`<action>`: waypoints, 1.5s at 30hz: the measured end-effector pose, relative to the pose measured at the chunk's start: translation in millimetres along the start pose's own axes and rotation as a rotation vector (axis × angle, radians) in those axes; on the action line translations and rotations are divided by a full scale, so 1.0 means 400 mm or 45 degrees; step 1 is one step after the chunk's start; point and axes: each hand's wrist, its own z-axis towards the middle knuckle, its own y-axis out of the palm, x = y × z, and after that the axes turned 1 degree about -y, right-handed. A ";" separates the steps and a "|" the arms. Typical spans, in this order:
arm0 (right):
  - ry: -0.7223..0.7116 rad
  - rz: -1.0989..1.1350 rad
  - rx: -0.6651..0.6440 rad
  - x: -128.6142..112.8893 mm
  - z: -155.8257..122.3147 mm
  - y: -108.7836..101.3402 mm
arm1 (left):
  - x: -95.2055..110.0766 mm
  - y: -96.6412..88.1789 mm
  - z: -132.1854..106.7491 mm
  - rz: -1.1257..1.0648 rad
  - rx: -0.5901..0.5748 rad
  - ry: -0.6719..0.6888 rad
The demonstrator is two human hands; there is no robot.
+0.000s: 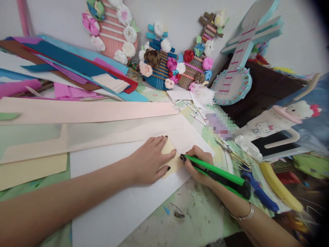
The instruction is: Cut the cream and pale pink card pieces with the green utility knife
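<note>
My left hand (151,159) lies with its fingers spread on a small pale yellow piece of paper (174,165), pressing it against a white sheet (102,209). In my right hand (199,166) is a green utility knife (218,173), its head pointing left toward the yellow piece. The knife's blade is too small to make out. Close to the left fingertips, a cream-coloured paper strip (102,133) overlaps the white sheet. Above it runs a long pale pink strip (89,110).
Coloured paper sheets (72,68) are piled at the back left. Decorated paper guitars (159,65) lean along the wall. To the right are scissors (238,157), a blue glue gun (259,192), a banana (280,187) and a white tumbler (267,123). Several thin white sticks (192,109) lie behind my hands.
</note>
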 end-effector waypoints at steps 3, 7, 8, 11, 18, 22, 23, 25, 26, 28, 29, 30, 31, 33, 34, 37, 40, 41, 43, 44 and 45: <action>-0.016 0.005 -0.019 -0.003 -0.003 -0.002 | -0.002 0.002 0.000 0.004 -0.014 0.008; -0.028 0.001 -0.005 -0.006 -0.004 -0.003 | -0.004 0.004 0.000 -0.013 -0.001 0.010; -0.030 0.000 0.009 -0.007 -0.004 -0.002 | -0.004 0.004 0.000 -0.017 0.000 0.012; -0.051 -0.014 0.027 -0.011 -0.005 -0.003 | -0.003 0.004 -0.001 -0.014 -0.004 0.013; -0.109 -0.047 0.049 -0.017 -0.014 -0.009 | -0.002 0.006 -0.001 -0.022 0.006 0.010; -0.122 -0.040 0.014 -0.022 -0.015 -0.014 | -0.004 0.005 0.001 -0.008 -0.015 0.010; -0.120 -0.039 0.010 -0.023 -0.015 -0.015 | -0.004 0.004 0.001 -0.007 -0.012 0.012; -0.109 -0.037 0.007 -0.025 -0.017 -0.015 | -0.004 0.004 0.001 -0.003 -0.002 0.022; -0.107 -0.033 0.014 -0.024 -0.019 -0.015 | -0.004 0.004 0.001 -0.001 0.007 0.032; -0.102 -0.029 0.025 -0.019 -0.025 -0.013 | -0.003 0.005 0.001 0.004 0.021 0.053; -0.094 -0.034 0.023 -0.016 -0.029 -0.013 | -0.003 0.006 0.000 0.005 0.026 0.060; -0.086 -0.042 0.019 -0.011 -0.033 -0.013 | -0.003 0.008 0.000 0.007 0.028 0.065; -0.074 -0.053 0.010 -0.007 -0.038 -0.013 | -0.003 0.009 0.000 0.008 0.028 0.067; -0.049 -0.076 -0.026 0.003 -0.047 -0.015 | -0.003 0.010 0.001 0.012 0.023 0.069; -0.042 -0.085 -0.043 0.006 -0.050 -0.017 | -0.003 0.011 0.001 0.014 0.021 0.069; -0.034 -0.092 -0.078 0.011 -0.056 -0.020 | -0.003 0.010 0.001 0.017 0.012 0.068; -0.025 -0.079 -0.075 0.006 -0.057 -0.022 | -0.002 0.008 0.000 0.018 0.003 0.060; -0.019 -0.073 -0.073 0.003 -0.057 -0.023 | -0.002 0.008 0.000 0.019 0.002 0.058; -0.009 -0.056 -0.069 -0.003 -0.057 -0.023 | -0.001 0.009 0.000 0.017 0.005 0.055; -0.006 -0.047 -0.065 -0.006 -0.057 -0.024 | -0.001 0.009 0.000 0.017 0.007 0.054; -0.006 -0.039 -0.059 -0.008 -0.057 -0.024 | -0.001 0.010 0.000 0.015 0.007 0.054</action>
